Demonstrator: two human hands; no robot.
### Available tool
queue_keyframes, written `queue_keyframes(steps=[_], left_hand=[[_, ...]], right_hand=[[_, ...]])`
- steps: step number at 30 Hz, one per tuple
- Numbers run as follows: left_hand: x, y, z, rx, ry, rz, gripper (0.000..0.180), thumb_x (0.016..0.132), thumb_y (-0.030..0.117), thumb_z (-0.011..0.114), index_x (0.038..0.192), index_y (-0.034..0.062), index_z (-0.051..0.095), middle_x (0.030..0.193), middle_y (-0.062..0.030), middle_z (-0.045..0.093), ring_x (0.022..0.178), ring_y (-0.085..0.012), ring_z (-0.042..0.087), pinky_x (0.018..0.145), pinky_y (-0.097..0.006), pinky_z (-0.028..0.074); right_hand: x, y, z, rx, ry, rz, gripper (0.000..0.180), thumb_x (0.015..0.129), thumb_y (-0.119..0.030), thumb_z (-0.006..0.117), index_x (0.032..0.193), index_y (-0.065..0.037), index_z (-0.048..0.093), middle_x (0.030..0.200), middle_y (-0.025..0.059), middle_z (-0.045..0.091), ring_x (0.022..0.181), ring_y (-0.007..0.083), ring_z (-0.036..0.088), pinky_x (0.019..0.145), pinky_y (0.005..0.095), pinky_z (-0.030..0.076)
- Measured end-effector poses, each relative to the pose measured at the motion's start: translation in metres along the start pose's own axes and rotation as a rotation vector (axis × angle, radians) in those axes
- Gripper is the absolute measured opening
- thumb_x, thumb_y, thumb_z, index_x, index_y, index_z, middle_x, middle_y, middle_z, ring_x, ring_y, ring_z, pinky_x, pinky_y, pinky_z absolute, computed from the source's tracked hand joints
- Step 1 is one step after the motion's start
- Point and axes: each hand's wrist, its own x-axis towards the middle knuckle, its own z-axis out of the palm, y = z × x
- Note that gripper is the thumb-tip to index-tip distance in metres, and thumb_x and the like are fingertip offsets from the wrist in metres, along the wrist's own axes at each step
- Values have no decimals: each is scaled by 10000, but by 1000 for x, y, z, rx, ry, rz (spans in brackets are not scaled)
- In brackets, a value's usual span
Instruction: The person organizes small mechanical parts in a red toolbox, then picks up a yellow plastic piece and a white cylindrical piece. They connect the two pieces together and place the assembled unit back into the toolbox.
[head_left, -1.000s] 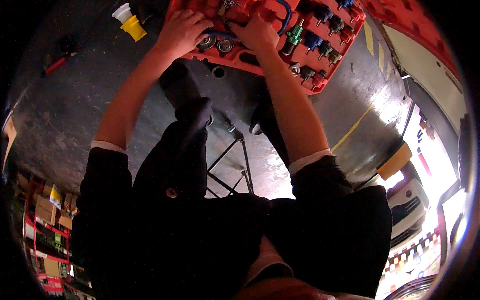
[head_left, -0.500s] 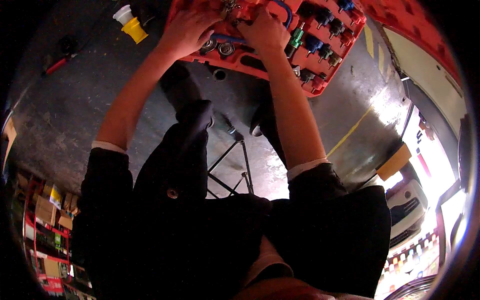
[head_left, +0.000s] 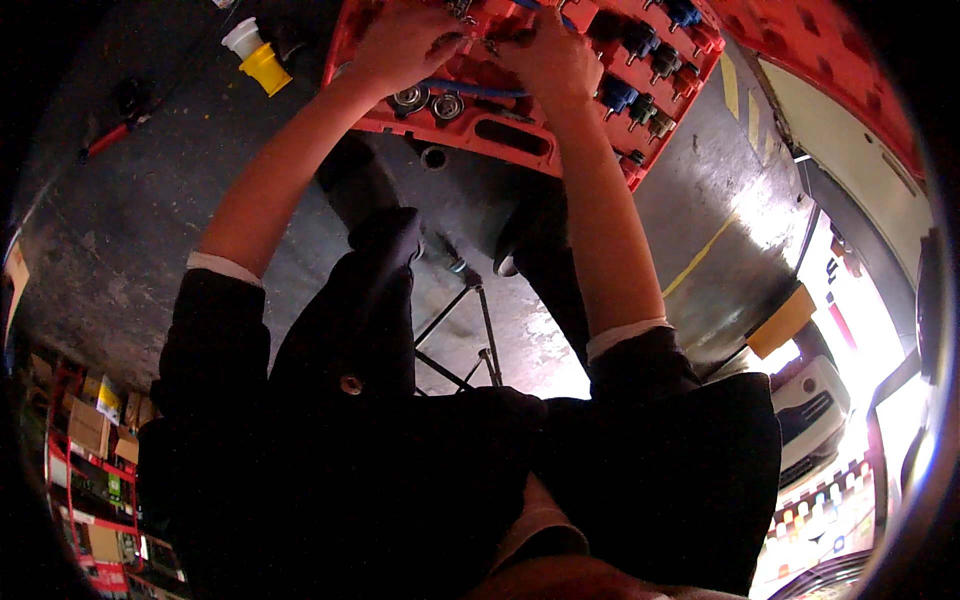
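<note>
A red moulded tool case [head_left: 465, 128] lies open on the floor at the top of the view. My left hand [head_left: 405, 48] reaches over its left part, fingers curled beside a small metal fitting [head_left: 460, 8]. Over the middle of the case is my right hand [head_left: 558, 68], its thumb and fingers drawn together around something small and metallic that is mostly hidden. A blue hose [head_left: 485, 91] runs beneath both hands. Two round metal caps [head_left: 447, 105] sit near the front edge. Several blue, black and red adapters [head_left: 640, 42] fill the right side of the case.
A white and yellow plastic piece [head_left: 265, 68] lies on the floor left of the case, with a red-handled tool [head_left: 107, 140] farther left. Below me stands a black metal frame [head_left: 488, 330]. Red shelving [head_left: 70, 470] is at lower left; a cardboard box [head_left: 783, 322] is at right.
My right hand has shifted right and now covers the green adapter. The left hand has moved slightly right and farther away. The case sits slightly higher and farther left in view.
</note>
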Motion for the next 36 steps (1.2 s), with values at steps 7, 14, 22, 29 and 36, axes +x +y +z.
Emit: queue_keyframes(steps=[7,14,22,29,36], left_hand=[[-9,-1,-9,-181,94,-311,424,963,431,635,1184,76,706,1110,-154,704,1039,-338,665,880,-469,552],[10,13,-26,-381,-2,-396,443,918,414,682,1267,143,671,1203,-134,674,1120,-351,631,979,-475,501],[-65,41,-31,-209,160,141,647,806,254,793,1401,164,555,1265,-44,652,1168,-296,623,986,-427,516],[-130,37,-32,-319,1,-55,601,808,221,801,1361,135,583,1251,-87,661,1059,-295,671,889,-385,564],[-173,20,-46,-321,54,-416,499,819,244,823,1271,122,653,1179,-112,707,1036,-259,709,840,-360,570]], right_hand=[[26,67,38,-5,123,-10,625,725,-529,741,1171,-113,603,1073,194,717,1026,380,697,838,505,552],[20,85,49,172,20,-308,604,751,-460,752,1193,-74,606,1026,185,715,993,383,694,859,475,551],[-33,19,67,651,-207,-234,567,747,-380,754,1181,-40,621,985,184,729,940,343,717,829,433,566],[-70,-20,110,657,-329,-155,549,751,-381,751,1137,-10,631,965,198,729,924,329,724,832,422,563],[-75,-50,126,639,-169,-367,441,792,-337,737,1122,-58,649,988,189,717,931,365,708,824,469,567]])
